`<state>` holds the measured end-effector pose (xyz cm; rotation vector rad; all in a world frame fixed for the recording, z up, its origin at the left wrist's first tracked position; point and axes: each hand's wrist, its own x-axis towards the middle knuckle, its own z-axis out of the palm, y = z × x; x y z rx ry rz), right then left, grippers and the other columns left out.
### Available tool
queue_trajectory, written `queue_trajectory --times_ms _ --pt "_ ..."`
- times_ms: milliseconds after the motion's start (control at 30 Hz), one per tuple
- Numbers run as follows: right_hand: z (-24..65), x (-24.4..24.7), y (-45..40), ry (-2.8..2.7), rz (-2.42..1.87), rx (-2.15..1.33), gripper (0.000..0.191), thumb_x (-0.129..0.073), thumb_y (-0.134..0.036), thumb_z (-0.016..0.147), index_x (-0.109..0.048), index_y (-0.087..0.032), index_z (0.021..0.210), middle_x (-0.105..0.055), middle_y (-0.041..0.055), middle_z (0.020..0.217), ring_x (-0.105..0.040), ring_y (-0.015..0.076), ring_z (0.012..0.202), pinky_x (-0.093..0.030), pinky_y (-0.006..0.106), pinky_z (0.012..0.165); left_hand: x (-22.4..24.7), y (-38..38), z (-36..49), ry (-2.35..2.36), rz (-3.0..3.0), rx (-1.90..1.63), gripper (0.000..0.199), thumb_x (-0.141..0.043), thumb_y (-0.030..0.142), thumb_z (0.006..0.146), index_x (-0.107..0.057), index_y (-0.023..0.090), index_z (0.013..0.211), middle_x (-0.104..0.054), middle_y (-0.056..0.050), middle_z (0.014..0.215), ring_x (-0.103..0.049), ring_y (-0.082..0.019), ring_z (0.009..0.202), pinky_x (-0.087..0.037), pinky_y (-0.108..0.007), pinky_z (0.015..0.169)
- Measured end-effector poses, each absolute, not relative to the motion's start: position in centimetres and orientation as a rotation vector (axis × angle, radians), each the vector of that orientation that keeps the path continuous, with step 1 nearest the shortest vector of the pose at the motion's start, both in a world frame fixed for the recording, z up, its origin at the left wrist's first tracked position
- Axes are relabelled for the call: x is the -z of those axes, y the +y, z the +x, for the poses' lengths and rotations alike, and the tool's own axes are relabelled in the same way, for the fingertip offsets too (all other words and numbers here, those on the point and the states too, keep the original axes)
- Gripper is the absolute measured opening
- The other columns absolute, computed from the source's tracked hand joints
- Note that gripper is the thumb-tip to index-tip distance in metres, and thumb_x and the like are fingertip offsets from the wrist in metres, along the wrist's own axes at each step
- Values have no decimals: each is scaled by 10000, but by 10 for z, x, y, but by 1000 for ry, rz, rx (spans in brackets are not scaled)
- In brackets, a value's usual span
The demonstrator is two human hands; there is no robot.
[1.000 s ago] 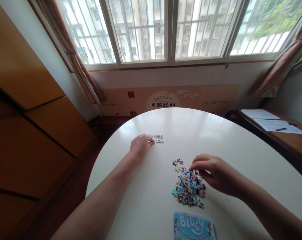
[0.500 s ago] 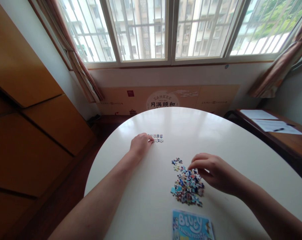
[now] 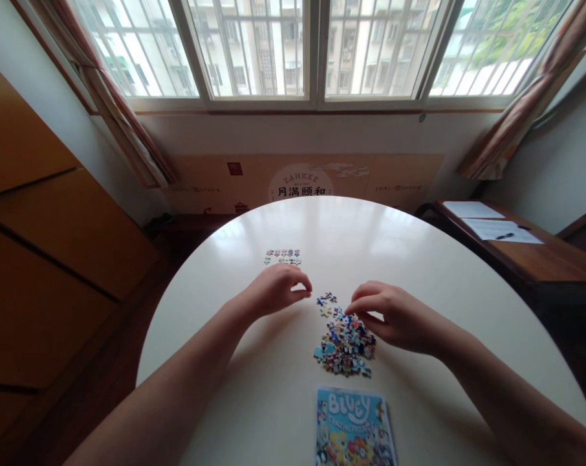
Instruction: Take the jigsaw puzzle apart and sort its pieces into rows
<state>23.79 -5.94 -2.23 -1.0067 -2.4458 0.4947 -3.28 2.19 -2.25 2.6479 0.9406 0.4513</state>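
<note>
A heap of jigsaw puzzle pieces (image 3: 348, 346) lies on the white round table (image 3: 254, 401). At its upper right edge, my right hand (image 3: 392, 315) has thumb and fingers drawn together in a pinch on a puzzle piece, largely hidden by the fingertips. My left hand (image 3: 278, 290) hovers left of the heap, thumb and forefinger slightly apart, with nothing seen between them. Beyond it sit two short rows of puzzle pieces (image 3: 283, 253); the nearer row has a gap. A few loose dark blue pieces (image 3: 326, 298) lie between my hands.
Near the table's front lies a blue "Bluey" picture card or booklet (image 3: 354, 427). A brown side table (image 3: 555, 265) on the right bears paper sheets (image 3: 501, 230) and a dark pen. Barred windows and a printed cardboard panel (image 3: 390, 171) stand behind the table.
My left hand has come away from the rows toward the heap, uncovering their left end. My right hand stays at the heap. The whole view has shifted somewhat.
</note>
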Motion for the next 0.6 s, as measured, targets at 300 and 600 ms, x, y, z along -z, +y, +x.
queue_trajectory --times_ms 300,600 --pt "228 29 -60 -2503 -968 -445 145 -640 -227 893 -741 -248 995 -674 49 900 -590 174 840 -470 325 738 18 -5 -11 655 2623 -256 183 -714 245 815 -757 275 991 -735 1 883 -642 -132 748 -458 -249 700" --pt "243 23 -56 -2499 -1047 -463 131 -660 -205 875 -745 -244 968 -684 42 874 -591 169 823 -463 316 734 21 -11 0 617 2609 -214 163 -697 202 813 -761 283 939 -731 10 889 -650 -133 762 -462 -233 681"
